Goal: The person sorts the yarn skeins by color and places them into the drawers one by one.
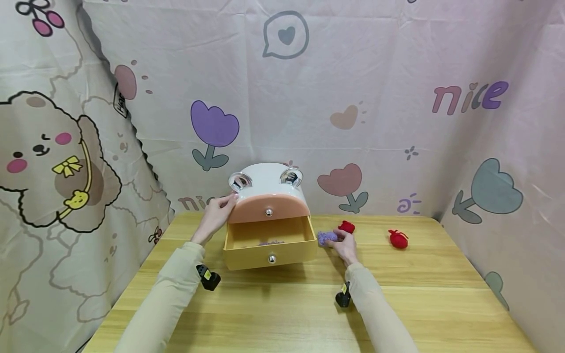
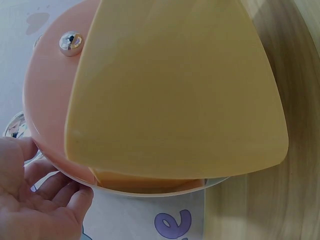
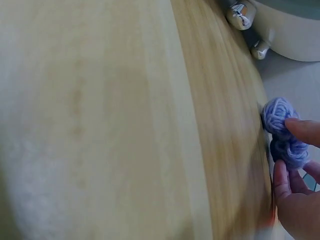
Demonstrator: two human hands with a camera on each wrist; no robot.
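My left hand (image 1: 218, 215) holds the upper left side of a small white drawer cabinet (image 1: 268, 177) with silver ears. In the left wrist view its fingers (image 2: 70, 192) lie along the cabinet's rim. The peach upper drawer (image 1: 251, 210) is closed; the yellow lower drawer (image 1: 251, 258) stands pulled out, with a bit of purple yarn (image 1: 271, 242) inside. To the right of that drawer, my right hand (image 1: 345, 247) pinches a bundle of purple yarn (image 3: 284, 131) between thumb and fingers, low over the table.
Just behind the right hand lies a red yarn bundle (image 1: 346, 226). Another red yarn bundle (image 1: 398, 239) rests farther right on the wooden table (image 1: 282, 314). A printed cloth (image 1: 388, 59) hangs behind the table and along its sides.
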